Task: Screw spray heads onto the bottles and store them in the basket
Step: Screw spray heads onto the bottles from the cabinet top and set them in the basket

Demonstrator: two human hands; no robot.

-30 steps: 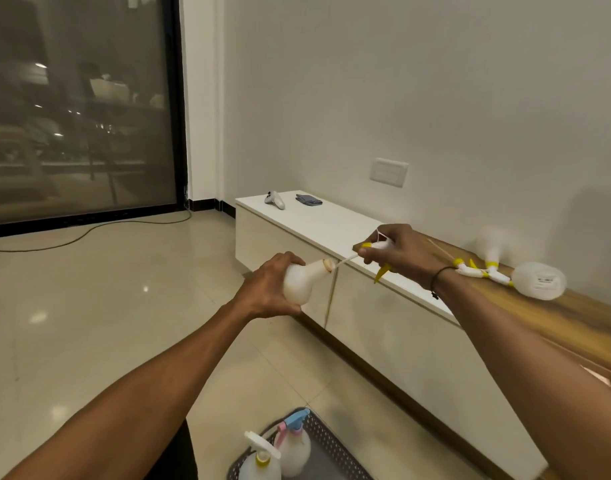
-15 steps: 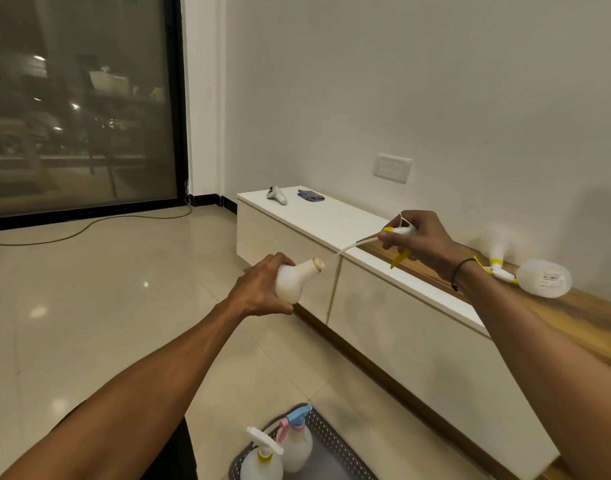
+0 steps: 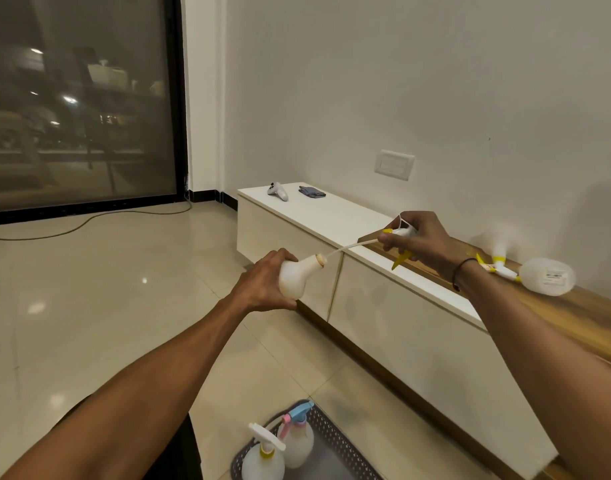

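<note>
My left hand (image 3: 262,284) grips a white round bottle (image 3: 297,277) on its side, its open neck pointing right. My right hand (image 3: 420,239) holds a white spray head with a yellow trigger (image 3: 402,245). Its thin dip tube (image 3: 349,249) runs left, and the tip sits at the bottle's mouth. Another white bottle with a yellow-collared spray head (image 3: 544,280) lies on the wooden cabinet top. On the floor, a grey perforated basket (image 3: 335,441) holds two finished bottles, one with a white head (image 3: 264,457) and one with a blue and pink head (image 3: 297,441).
A long low white cabinet (image 3: 383,306) runs along the wall on the right. A white controller (image 3: 278,191) and a dark cloth (image 3: 311,191) lie at its far end. A cable (image 3: 89,221) crosses the tiled floor by the glass door.
My right hand has drawn the spray head away to the right and slightly up, so most of the dip tube now shows outside the bottle. The left hand keeps the bottle steady.
</note>
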